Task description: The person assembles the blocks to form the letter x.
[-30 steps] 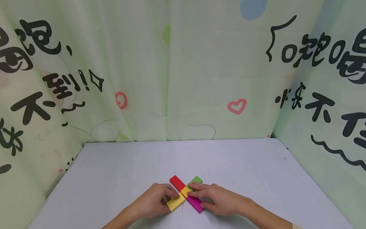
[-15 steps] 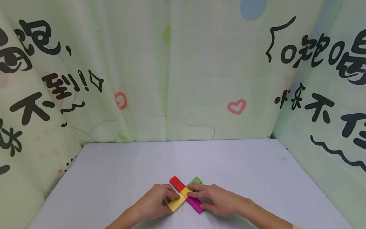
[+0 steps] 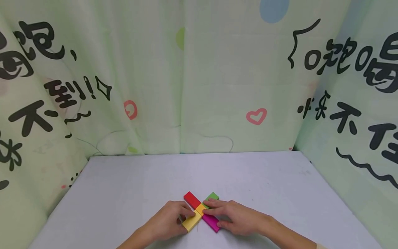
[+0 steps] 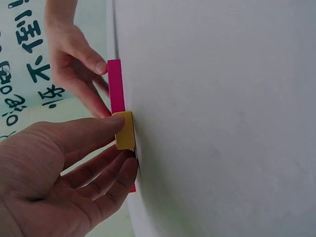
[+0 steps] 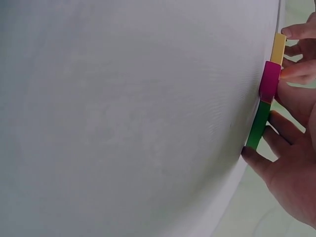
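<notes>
Several coloured blocks lie in an X on the white tabletop. A small orange block (image 3: 200,208) is at the centre. The red block (image 3: 192,200) points up and left, the green block (image 3: 213,196) up and right, the magenta block (image 3: 210,223) down and right. At the lower left, my left hand (image 3: 174,218) grips the yellow block (image 3: 192,221), thumb on its near end and fingers along it; its inner end sits right at the orange block. My right hand (image 3: 233,216) reaches across from the right, fingers extended onto the green and orange blocks, thumb touching the magenta block.
The white table (image 3: 149,183) stretches out beyond the blocks to its back edge. A pale green curtain (image 3: 211,86) with printed characters and hearts hangs behind it and along both sides.
The yellow block in my left hand has shifted very slightly toward the right and its outer end has turned a little. My right hand stays in place on the other blocks.
</notes>
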Action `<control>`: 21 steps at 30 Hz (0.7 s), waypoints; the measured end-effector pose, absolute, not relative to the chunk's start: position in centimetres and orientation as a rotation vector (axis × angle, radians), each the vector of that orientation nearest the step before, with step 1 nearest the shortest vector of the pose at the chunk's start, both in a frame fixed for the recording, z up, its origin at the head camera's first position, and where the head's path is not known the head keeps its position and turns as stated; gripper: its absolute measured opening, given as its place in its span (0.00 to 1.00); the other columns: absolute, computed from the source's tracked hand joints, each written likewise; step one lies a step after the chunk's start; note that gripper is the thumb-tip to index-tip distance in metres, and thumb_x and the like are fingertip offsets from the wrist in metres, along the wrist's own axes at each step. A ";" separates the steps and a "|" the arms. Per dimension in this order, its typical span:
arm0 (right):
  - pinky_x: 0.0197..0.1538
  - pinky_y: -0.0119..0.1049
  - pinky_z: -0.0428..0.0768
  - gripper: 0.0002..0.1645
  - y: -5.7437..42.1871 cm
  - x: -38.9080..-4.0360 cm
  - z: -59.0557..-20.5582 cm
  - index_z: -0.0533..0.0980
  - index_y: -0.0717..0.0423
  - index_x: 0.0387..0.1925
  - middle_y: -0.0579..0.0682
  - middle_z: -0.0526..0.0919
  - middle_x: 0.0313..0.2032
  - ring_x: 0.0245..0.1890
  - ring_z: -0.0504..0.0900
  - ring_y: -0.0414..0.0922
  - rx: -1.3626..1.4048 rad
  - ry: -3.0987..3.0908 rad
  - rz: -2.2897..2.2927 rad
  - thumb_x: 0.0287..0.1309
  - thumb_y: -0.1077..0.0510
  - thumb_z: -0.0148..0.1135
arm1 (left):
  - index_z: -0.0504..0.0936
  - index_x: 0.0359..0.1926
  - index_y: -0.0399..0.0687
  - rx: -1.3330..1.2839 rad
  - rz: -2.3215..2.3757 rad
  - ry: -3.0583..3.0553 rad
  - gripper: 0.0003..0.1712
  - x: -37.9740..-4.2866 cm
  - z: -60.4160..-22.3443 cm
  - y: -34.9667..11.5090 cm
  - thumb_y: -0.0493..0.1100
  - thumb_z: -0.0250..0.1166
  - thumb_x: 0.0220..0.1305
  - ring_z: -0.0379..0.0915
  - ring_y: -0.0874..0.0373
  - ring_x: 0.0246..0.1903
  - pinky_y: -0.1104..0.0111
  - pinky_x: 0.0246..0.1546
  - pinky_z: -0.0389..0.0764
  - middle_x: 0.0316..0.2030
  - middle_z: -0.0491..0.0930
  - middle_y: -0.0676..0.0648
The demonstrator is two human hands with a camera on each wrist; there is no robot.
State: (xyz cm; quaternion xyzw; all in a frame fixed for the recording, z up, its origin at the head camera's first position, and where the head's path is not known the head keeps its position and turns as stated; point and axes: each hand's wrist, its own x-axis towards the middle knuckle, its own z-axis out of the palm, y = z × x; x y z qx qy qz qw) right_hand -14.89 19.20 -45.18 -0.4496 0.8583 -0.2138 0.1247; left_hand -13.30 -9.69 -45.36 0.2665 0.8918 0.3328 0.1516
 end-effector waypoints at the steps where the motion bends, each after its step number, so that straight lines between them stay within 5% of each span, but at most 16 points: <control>1: 0.72 0.50 0.73 0.33 19.2 -14.9 -45.1 0.72 0.42 0.74 0.44 0.67 0.77 0.78 0.65 0.48 -1.311 2.504 -0.612 0.70 0.61 0.62 | 0.90 0.55 0.50 0.769 0.951 2.562 0.24 -13.3 -45.4 -9.7 0.37 0.79 0.55 0.75 0.71 0.37 0.78 0.37 0.82 0.45 0.83 0.59; 15: 0.72 0.50 0.74 0.32 19.2 -14.8 -44.8 0.72 0.43 0.73 0.44 0.67 0.77 0.77 0.67 0.48 -1.310 2.528 -0.540 0.70 0.60 0.63 | 0.90 0.54 0.49 0.799 0.964 2.565 0.24 -13.3 -45.4 -9.5 0.36 0.79 0.55 0.75 0.71 0.37 0.77 0.36 0.82 0.45 0.83 0.60; 21: 0.75 0.60 0.66 0.34 19.2 -14.7 -44.8 0.70 0.42 0.75 0.43 0.67 0.78 0.79 0.64 0.47 -1.285 2.534 -0.506 0.70 0.59 0.63 | 0.90 0.53 0.50 0.797 0.967 2.558 0.23 -13.4 -45.5 -9.5 0.35 0.78 0.55 0.75 0.71 0.37 0.77 0.36 0.82 0.45 0.84 0.61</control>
